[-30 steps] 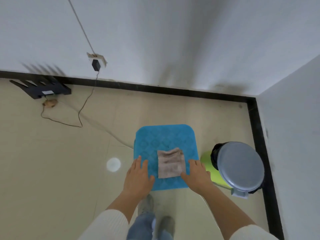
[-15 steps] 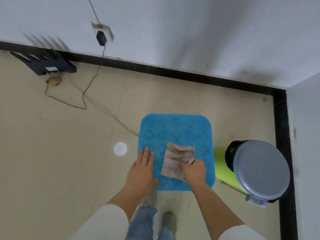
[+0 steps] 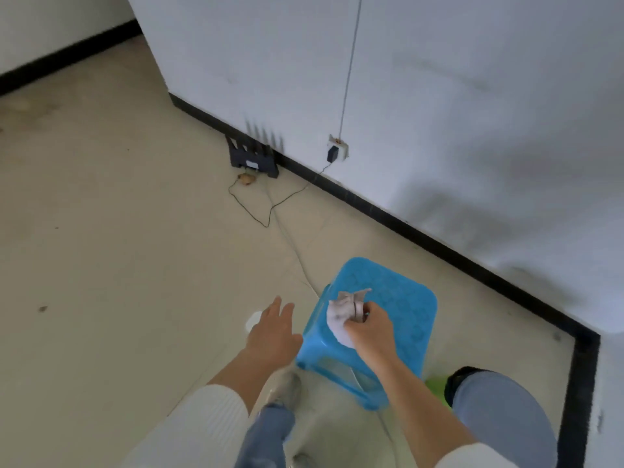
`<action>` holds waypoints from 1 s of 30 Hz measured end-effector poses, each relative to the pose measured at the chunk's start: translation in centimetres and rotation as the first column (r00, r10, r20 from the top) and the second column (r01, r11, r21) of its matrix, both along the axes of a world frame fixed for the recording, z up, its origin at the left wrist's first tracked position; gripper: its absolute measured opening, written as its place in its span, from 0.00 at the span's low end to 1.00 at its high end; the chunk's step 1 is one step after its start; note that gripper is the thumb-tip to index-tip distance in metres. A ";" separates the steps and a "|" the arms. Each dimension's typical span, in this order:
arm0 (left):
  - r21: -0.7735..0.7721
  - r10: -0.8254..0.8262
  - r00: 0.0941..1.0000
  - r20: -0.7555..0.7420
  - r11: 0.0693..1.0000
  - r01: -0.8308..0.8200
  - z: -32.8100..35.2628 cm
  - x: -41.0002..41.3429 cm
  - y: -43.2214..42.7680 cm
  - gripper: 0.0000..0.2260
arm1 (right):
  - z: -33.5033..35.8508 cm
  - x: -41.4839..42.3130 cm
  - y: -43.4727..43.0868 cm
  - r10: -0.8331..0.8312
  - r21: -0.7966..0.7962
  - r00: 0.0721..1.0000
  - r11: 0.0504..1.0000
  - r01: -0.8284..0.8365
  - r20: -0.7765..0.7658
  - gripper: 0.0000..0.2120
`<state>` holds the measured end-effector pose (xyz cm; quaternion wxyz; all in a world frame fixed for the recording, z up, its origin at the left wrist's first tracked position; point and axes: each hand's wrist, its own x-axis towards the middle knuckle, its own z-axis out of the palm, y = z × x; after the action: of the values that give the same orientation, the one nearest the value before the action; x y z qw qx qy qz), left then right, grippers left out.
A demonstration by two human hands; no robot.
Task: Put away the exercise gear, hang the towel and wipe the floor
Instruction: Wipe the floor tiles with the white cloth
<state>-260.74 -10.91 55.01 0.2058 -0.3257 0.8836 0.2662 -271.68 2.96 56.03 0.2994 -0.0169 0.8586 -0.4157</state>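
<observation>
We take the step in hand to be the fetching of the cloth (image 3: 340, 317). Our right hand (image 3: 369, 331) has its fingers curled round it, and the cloth is bunched in that grip, over the near left part of the blue stool (image 3: 405, 298). Whether any of it touches the seat we cannot tell. Our left hand (image 3: 273, 332) holds nothing. Its fingers are straight and a little spread, and it hangs over the floor (image 3: 135, 265) just beside the stool's left edge.

A small pale spot (image 3: 252, 321) lies on the floor next to those fingers. A bin (image 3: 499, 417) with a grey lid stands to the right of the stool, by the wall.

No exercise gear shows here, so we judge this cloth serves either the wiping or the hanging, and we lean to the wiping. If so, the next move calls for bringing the cloth down past the stool's edge, opening it out flat, and pressing it to the floor, perhaps at that pale spot.
</observation>
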 end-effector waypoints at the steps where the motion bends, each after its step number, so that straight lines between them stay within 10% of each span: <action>1: -0.027 0.039 0.999 -0.028 0.999 -0.040 1.8 1.4 -0.2 0.29 | 1.9 1.1 -0.7 0.064 -0.012 0.998 0.998 -0.064 -0.015 0.10; 15: -0.246 0.579 0.730 -0.364 0.695 -0.675 20.6 35.3 -6.0 0.25 | 20.1 28.0 -17.9 0.790 -0.069 0.574 0.574 -0.816 -0.215 0.07; 30: -0.426 0.828 0.307 -0.469 0.092 -0.900 30.1 89.7 -0.6 0.26 | 30.7 83.8 -24.2 0.907 -0.224 0.039 -0.061 -0.973 -0.419 0.04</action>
<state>-171.00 -11.55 85.15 -0.1602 -0.8121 0.5596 0.0408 -187.85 -21.24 86.72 0.4269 -0.7029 0.4968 -0.2774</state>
